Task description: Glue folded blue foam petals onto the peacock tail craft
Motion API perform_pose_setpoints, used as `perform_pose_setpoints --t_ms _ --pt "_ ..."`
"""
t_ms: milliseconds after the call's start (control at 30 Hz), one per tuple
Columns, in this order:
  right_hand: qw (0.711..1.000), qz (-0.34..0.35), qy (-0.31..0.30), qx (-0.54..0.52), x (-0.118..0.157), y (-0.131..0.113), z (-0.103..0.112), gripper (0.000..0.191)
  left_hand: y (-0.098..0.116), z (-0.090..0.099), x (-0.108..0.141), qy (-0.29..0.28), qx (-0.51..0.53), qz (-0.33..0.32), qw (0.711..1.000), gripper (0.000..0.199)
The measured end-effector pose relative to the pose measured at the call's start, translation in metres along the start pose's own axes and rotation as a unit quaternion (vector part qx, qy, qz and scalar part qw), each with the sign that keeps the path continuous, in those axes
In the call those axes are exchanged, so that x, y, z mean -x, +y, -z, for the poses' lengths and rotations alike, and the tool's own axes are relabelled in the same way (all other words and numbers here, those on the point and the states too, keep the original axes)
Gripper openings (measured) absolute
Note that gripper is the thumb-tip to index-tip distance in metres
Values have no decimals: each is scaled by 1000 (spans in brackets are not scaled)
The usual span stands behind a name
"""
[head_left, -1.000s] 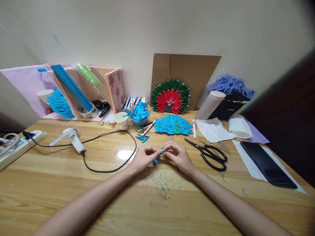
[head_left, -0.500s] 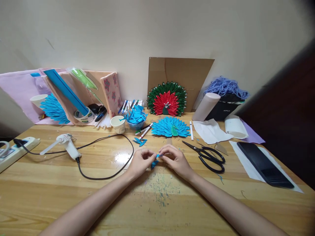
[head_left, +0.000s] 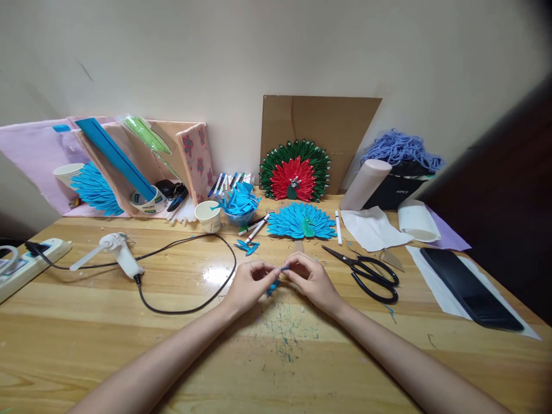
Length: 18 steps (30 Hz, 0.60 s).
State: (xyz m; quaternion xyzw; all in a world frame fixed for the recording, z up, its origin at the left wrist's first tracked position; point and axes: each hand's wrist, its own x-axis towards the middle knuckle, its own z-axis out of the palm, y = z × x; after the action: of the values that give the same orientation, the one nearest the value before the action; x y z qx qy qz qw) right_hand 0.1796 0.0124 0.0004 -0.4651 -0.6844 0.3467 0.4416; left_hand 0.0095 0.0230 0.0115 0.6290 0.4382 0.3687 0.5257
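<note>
Reading the table (head_left: 52,339) from the left, as seen from where I stand. Power strip (head_left: 47,253) at the edge, black plug in it. Pink box (head_left: 198,155) behind, blue fan (head_left: 97,187) inside; blue strip (head_left: 116,158) slanting down to the tape roll (head_left: 150,207). Glue gun (head_left: 127,259) in front, its cord (head_left: 172,311) looping right. Next, paper cup (head_left: 207,218), just beside a bowl (head_left: 241,218) heaped with blue cuttings (head_left: 241,198); small pile of petals (head_left: 246,247) nearer.

Centre: left hand (head_left: 252,284), thumb and forefinger pinching a blue piece (head_left: 272,287). Piece sits low over the table, between the hands; some blue hangs under the left thumb, a bit more shows at the fingertips. One piece or two: cannot tell. Right hand (head_left: 313,282) pinches at the same spot, fingertips nearly meeting the left's. Dark scraps (head_left: 287,333) below.

Beyond the hands, blue bird (head_left: 297,221) lies before the red-green bird (head_left: 295,172), upright against cardboard (head_left: 362,121).

Right side: white pen (head_left: 338,228); scissors (head_left: 356,266), handles toward the right; purple yarn (head_left: 399,150) atop a black bag (head_left: 392,192); phone (head_left: 470,287) on white paper (head_left: 435,284).
</note>
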Motion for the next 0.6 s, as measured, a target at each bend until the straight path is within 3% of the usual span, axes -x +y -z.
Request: perform_pose_setpoints --t_ms 200,600 --pt "1000 6 -3 1 0 0 0 8 -2 -2 3 26 -66 -27 997 31" --pt "999 -13 -3 -42 2 -2 -2 13 -3 -1 4 37 -93 -66 993 25"
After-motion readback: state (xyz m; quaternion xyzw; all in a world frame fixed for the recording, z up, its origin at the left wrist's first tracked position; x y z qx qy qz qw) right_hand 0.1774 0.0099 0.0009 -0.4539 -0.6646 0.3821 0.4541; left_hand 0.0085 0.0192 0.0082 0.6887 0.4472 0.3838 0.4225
